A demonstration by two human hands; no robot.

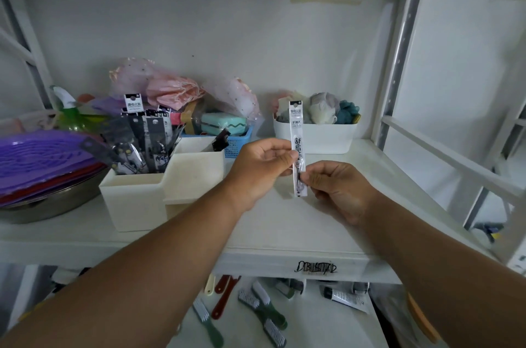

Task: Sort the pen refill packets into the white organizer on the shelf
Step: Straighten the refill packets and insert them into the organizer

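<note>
Pen refill packet (297,145): white, slim, held upright over shelf (327,219), right of white organizer (159,191). Left hand (262,168) pinches mid-length; right hand (338,191) pinches lower end. Likely v. light, flexible, slick film; grip mid-body. Dark packets (142,142) already fill organizer's left compartment.

The pen refill packet (297,145), pinched upright between the left hand (260,167) and right hand (340,191), is glossy clear plastic with a white printed paper header. The white organizer (133,199) at nine o'clock from it is matt, smooth plastic; the dark packets (142,142) standing in it are shiny film. The shelf (313,219) looks painted metal, smooth and dull. At far nine o'clock a brushed metal basin (42,205) carries glossy purple plastic lids (42,160). The white tub (327,137) at twelve o'clock is matt plastic.
</note>
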